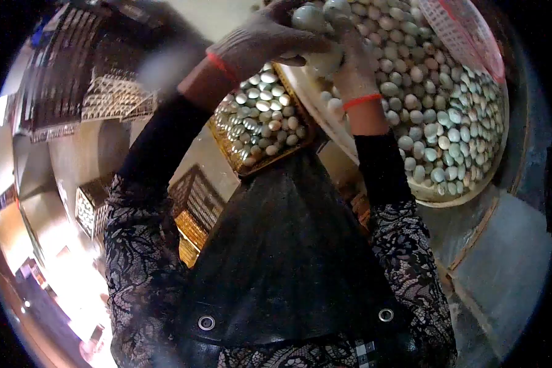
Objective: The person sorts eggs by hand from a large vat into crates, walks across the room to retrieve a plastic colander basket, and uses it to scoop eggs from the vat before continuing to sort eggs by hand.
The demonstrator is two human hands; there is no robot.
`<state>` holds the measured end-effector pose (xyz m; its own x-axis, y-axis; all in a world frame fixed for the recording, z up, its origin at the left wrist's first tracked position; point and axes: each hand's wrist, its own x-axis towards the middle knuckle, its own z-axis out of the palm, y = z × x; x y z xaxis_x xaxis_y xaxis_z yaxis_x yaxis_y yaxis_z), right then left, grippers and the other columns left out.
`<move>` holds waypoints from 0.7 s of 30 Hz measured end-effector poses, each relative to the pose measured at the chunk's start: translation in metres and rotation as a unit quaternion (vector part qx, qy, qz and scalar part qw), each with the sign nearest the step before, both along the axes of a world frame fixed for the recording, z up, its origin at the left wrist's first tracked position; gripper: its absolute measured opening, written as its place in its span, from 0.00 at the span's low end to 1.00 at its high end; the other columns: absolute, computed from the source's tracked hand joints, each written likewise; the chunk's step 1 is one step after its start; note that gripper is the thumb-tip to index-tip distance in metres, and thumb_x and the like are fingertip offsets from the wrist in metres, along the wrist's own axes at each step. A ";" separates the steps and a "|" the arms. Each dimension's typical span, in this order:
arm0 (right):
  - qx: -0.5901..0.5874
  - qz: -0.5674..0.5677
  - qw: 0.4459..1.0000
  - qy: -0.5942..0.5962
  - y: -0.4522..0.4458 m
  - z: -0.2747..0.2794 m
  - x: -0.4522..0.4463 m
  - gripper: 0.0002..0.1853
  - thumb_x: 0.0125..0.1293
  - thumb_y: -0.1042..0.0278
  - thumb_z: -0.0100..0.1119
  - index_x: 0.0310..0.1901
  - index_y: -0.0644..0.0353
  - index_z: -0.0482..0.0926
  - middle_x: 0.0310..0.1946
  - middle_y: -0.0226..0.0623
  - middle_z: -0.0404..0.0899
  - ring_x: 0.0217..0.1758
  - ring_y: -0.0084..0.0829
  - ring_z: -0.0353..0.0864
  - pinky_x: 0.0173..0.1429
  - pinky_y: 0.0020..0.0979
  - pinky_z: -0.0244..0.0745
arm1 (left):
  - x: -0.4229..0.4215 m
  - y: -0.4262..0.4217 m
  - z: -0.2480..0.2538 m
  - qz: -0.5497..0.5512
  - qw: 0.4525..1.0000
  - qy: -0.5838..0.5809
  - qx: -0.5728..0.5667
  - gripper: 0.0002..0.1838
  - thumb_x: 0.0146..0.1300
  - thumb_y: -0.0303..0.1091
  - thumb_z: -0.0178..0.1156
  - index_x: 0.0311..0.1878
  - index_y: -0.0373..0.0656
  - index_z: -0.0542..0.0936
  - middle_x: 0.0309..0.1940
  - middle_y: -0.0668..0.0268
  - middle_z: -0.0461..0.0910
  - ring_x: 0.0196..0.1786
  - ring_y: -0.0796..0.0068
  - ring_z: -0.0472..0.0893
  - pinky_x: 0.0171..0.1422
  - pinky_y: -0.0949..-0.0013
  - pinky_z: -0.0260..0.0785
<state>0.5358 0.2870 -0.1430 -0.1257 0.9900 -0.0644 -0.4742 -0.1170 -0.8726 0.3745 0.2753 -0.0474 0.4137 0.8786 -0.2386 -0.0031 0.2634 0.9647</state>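
At the top of the head view my two gloved hands are close together, each with a red band at the wrist. My left hand [267,46] is curled around pale eggs [310,19], and my right hand [354,70] closes on an egg [325,61] from the other side. Which fingers bear which egg is partly hidden. Under the hands, on the right, lies a large round tub [457,199] heaped with pale green and whitish eggs. Below my left wrist stands a yellowish crate [230,156] holding shiny eggs.
A pink-rimmed plastic basket [463,30] leans over the tub's far edge. Stacked dark crates [58,55] and pale trays [113,98] stand at upper left. Another crate of eggs [89,211] sits on the left floor. A black apron [282,257] covers my front.
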 end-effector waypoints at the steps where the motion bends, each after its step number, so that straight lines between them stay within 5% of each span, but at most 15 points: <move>1: 0.058 0.009 0.997 -0.059 -0.004 -0.001 -0.020 0.20 0.64 0.58 0.55 0.54 0.61 0.74 0.52 0.36 0.74 0.53 0.29 0.73 0.56 0.31 0.70 | -0.014 -0.012 0.005 0.030 0.999 -0.023 0.018 0.42 0.53 0.33 0.69 0.68 0.38 0.56 0.46 0.62 0.77 0.41 0.77 0.78 0.41 0.75 0.74; 2: 0.080 0.022 0.991 -0.100 -0.007 -0.001 -0.033 0.22 0.64 0.56 0.56 0.54 0.61 0.73 0.50 0.35 0.75 0.52 0.28 0.74 0.55 0.30 0.70 | -0.029 -0.024 0.008 0.050 0.998 0.012 0.033 0.35 0.56 0.36 0.67 0.64 0.37 0.63 0.44 0.63 0.78 0.42 0.76 0.78 0.42 0.73 0.73; 4: 0.104 0.046 0.984 -0.139 -0.018 -0.008 -0.064 0.23 0.64 0.53 0.56 0.55 0.61 0.73 0.48 0.35 0.76 0.51 0.27 0.74 0.54 0.29 0.70 | -0.064 -0.047 -0.023 0.077 0.994 0.024 0.078 0.37 0.55 0.34 0.65 0.67 0.40 0.59 0.51 0.62 0.75 0.47 0.72 0.78 0.49 0.69 0.75; 6: -0.003 0.052 0.996 0.071 -0.038 -0.029 -0.104 0.18 0.61 0.52 0.61 0.46 0.55 0.77 0.35 0.26 0.78 0.35 0.21 0.74 0.43 0.26 0.71 | -0.084 -0.073 -0.037 0.144 0.988 0.047 0.011 0.40 0.52 0.31 0.67 0.67 0.40 0.58 0.51 0.62 0.75 0.49 0.71 0.78 0.48 0.66 0.76; 7: -0.078 0.080 0.991 0.074 -0.051 -0.022 -0.111 0.15 0.60 0.59 0.64 0.46 0.54 0.77 0.35 0.23 0.78 0.36 0.18 0.74 0.41 0.22 0.70 | -0.092 -0.082 -0.049 0.148 0.987 0.066 0.012 0.41 0.51 0.30 0.68 0.67 0.41 0.59 0.51 0.63 0.75 0.48 0.72 0.78 0.49 0.67 0.76; 11: -0.124 0.116 0.983 0.077 -0.090 -0.113 -0.128 0.17 0.60 0.59 0.64 0.49 0.57 0.77 0.38 0.25 0.78 0.39 0.21 0.75 0.42 0.25 0.74 | -0.103 -0.125 -0.130 0.226 0.970 0.043 -0.076 0.40 0.48 0.22 0.69 0.65 0.44 0.62 0.48 0.66 0.77 0.46 0.75 0.78 0.46 0.71 0.75; 13: -0.179 0.109 0.977 -0.041 -0.108 -0.164 -0.126 0.22 0.59 0.53 0.64 0.52 0.55 0.76 0.43 0.25 0.78 0.45 0.22 0.75 0.47 0.26 0.74 | -0.102 -0.143 -0.186 0.237 0.964 0.046 -0.109 0.41 0.48 0.24 0.70 0.66 0.43 0.61 0.48 0.65 0.77 0.47 0.75 0.78 0.48 0.71 0.75; 14: -0.202 0.159 0.965 -0.057 -0.116 -0.182 -0.120 0.24 0.62 0.54 0.58 0.57 0.56 0.72 0.51 0.32 0.75 0.51 0.30 0.75 0.52 0.35 0.72 | -0.099 -0.149 -0.217 0.236 0.962 0.058 -0.122 0.42 0.47 0.24 0.70 0.66 0.42 0.61 0.49 0.65 0.76 0.48 0.75 0.77 0.50 0.71 0.75; 17: 0.061 0.225 0.910 -0.342 -0.133 -0.279 -0.100 0.23 0.64 0.61 0.52 0.60 0.55 0.67 0.59 0.40 0.68 0.56 0.42 0.72 0.56 0.43 0.70 | -0.088 -0.168 -0.292 0.263 0.954 -0.036 -0.139 0.43 0.44 0.29 0.72 0.64 0.37 0.62 0.50 0.60 0.74 0.48 0.73 0.76 0.49 0.71 0.74; 21: 0.015 0.328 0.787 -0.523 -0.145 -0.308 -0.102 0.27 0.62 0.62 0.50 0.64 0.52 0.63 0.65 0.43 0.61 0.62 0.48 0.66 0.62 0.47 0.64 | -0.086 -0.186 -0.343 0.259 0.948 0.004 -0.186 0.38 0.49 0.30 0.70 0.63 0.40 0.63 0.52 0.61 0.74 0.48 0.70 0.77 0.51 0.67 0.73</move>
